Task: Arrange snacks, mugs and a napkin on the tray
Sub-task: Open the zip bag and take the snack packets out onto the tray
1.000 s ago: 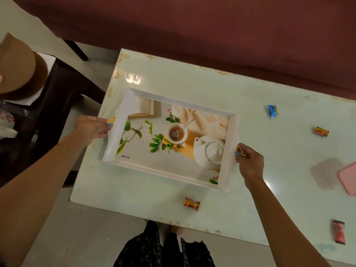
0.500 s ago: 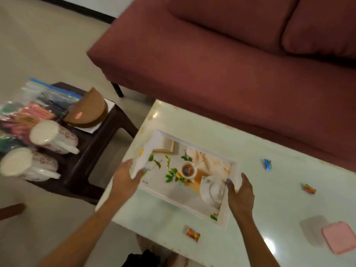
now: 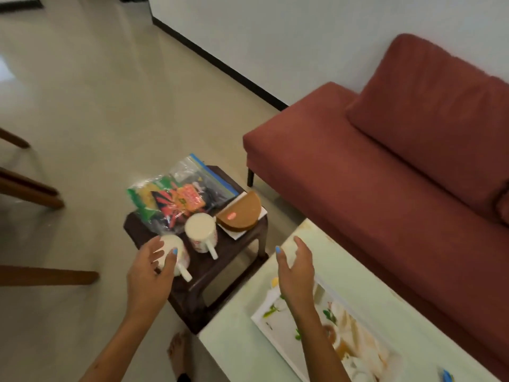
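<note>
While the tray (image 3: 264, 321) is lying on the pale bench (image 3: 358, 293), the left hand (image 3: 150, 271) is hovering, fingers wide, over the near mug (image 3: 176, 250); the right hand (image 3: 296, 267) is hanging open.

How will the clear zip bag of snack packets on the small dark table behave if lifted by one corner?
The zip bag looks like thin, soft plastic, so it would probably sag. The loose packets inside may slide to the low end. Its glossy surface might be slippery.
</note>
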Available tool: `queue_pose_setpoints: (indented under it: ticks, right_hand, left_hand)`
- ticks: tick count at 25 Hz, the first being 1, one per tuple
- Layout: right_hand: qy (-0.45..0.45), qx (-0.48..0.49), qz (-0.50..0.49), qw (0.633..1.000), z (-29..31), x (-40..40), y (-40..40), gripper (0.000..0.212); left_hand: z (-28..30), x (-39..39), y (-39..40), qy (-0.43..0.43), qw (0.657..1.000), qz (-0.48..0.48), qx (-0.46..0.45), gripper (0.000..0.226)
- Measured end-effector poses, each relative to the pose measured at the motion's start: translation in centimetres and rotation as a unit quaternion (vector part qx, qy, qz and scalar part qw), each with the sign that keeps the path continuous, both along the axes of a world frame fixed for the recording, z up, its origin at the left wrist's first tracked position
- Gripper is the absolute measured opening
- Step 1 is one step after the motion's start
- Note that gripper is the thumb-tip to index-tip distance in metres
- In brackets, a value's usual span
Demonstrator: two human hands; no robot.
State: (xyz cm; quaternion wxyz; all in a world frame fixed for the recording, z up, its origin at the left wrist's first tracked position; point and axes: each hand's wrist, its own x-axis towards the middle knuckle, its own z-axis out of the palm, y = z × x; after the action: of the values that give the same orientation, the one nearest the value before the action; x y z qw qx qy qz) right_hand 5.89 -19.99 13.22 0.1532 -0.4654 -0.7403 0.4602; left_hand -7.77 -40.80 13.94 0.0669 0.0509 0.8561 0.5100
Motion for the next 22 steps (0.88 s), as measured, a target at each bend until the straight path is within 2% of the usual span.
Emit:
queue_pose_setpoints:
  ticks: [5,8,10,13,16,19,22]
  right_hand:
    - [-0.022,0.0,0.073,0.997,0.2,-14.6,-0.7,0.054]
    - [-0.118,0.066,0.07,0.988,-1.4,-21.6,0.1,0.054]
    - [-0.165,0.066,0.086,0.98,-2.7,-25.0,1.0,0.053]
    - [-0.193,-0.008,0.115,0.974,-5.2,-28.5,2.7,0.053]
    - [-0.254,-0.032,0.122,0.959,-7.3,-30.4,4.0,0.055]
    - [-0.267,-0.076,0.094,0.956,-8.5,-31.4,4.5,0.057]
    - [-0.251,-0.099,0.031,0.962,-9.2,-32.0,4.8,0.051]
  left_hand:
    - [-2.4,-10.5,-1.3,-0.132,0.989,0.062,0.005,0.054]
    - [-4.9,-15.8,-0.9,-0.219,0.973,0.076,-0.01,0.064]
    - [-6.9,-18.7,-0.5,-0.265,0.96,0.088,-0.03,0.07]
    - [-9.5,-21.7,-0.1,-0.317,0.943,0.094,-0.04,0.07]
    - [-10.7,-23.3,0.1,-0.359,0.924,0.128,-0.01,0.067]
    - [-11.9,-23.8,0.1,-0.39,0.907,0.155,0.009,0.067]
    - [-12.2,-24.3,0.3,-0.413,0.897,0.154,0.035,0.049]
